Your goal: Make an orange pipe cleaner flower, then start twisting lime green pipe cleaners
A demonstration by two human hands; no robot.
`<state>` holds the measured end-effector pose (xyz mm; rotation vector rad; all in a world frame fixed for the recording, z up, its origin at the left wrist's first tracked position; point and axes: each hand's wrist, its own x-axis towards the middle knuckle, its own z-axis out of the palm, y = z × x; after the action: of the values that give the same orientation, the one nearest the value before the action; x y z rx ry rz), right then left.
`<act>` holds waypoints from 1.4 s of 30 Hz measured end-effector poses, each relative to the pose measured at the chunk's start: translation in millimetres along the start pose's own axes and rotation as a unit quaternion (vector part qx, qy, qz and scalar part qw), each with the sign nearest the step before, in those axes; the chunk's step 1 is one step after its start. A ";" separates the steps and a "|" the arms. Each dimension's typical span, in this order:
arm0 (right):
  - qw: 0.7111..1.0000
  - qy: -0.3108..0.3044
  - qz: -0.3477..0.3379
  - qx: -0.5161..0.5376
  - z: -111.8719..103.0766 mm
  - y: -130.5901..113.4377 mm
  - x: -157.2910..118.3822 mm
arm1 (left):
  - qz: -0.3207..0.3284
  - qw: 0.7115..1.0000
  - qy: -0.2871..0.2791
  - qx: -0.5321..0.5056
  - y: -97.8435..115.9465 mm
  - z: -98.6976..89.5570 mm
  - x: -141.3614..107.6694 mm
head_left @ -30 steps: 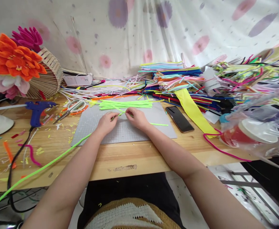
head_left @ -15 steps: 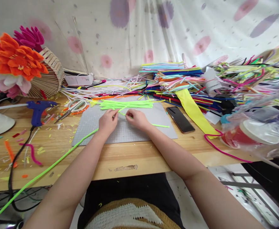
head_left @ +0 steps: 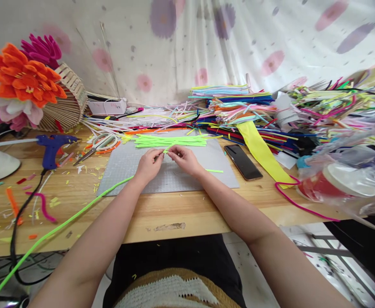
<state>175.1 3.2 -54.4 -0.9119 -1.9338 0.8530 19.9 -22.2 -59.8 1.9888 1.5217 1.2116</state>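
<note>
Over the grey cutting mat [head_left: 174, 179], my left hand [head_left: 149, 164] pinches a bright green fuzzy stem [head_left: 78, 214], which trails off to the lower left past the table edge. My right hand [head_left: 185, 160] has its fingers closed on green stem close to the left fingertips. A small green bend shows between the two hands. Part of a green stem sticks out right of my right wrist. Just behind the hands lies a pile of short green stems [head_left: 171, 140] on the mat.
A blue glue gun [head_left: 51, 149] and scissors [head_left: 97, 146] lie left. A phone [head_left: 243, 161], yellow ribbon [head_left: 264, 156] and wrapped red cup [head_left: 322, 182] are right. Stem bundles [head_left: 241, 107] line the back; fabric flowers [head_left: 28, 79] stand back left.
My hands have come closer together, the left one shifting right. The green piece between the fingertips now bends upward. The stem end right of my right wrist has shifted slightly left.
</note>
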 end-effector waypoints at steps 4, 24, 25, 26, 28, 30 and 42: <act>0.997 0.061 0.014 -0.048 -2.8 4.7 0.2 | -0.045 0.995 0.056 -0.069 -8.1 0.0 3.1; 0.967 -0.041 -0.031 -0.249 -3.1 7.2 -7.7 | -0.110 0.991 0.055 0.042 -9.1 -5.0 3.0; 0.968 -0.049 -0.039 -0.245 -3.6 8.1 -7.6 | -0.108 0.992 0.048 0.052 -9.6 -4.8 2.9; 0.969 -0.051 -0.041 -0.238 -4.4 9.1 -7.5 | -0.104 0.992 0.042 0.064 -10.5 -4.5 2.7; 0.973 -0.049 -0.033 -0.222 -5.9 10.7 -7.2 | -0.096 0.991 0.035 0.090 -13.4 -4.1 2.4; 0.975 -0.051 -0.023 -0.216 -6.0 11.0 -7.1 | -0.101 0.988 0.035 0.114 -17.1 -4.0 2.3; 0.944 -0.067 0.000 -0.324 14.7 2.6 -7.9 | -0.168 0.984 0.051 0.039 -13.8 -11.6 6.6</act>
<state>166.3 -5.4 -66.0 -1.2496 -2.3856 0.2618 2.8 -13.7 -60.4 1.6471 1.8895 1.1387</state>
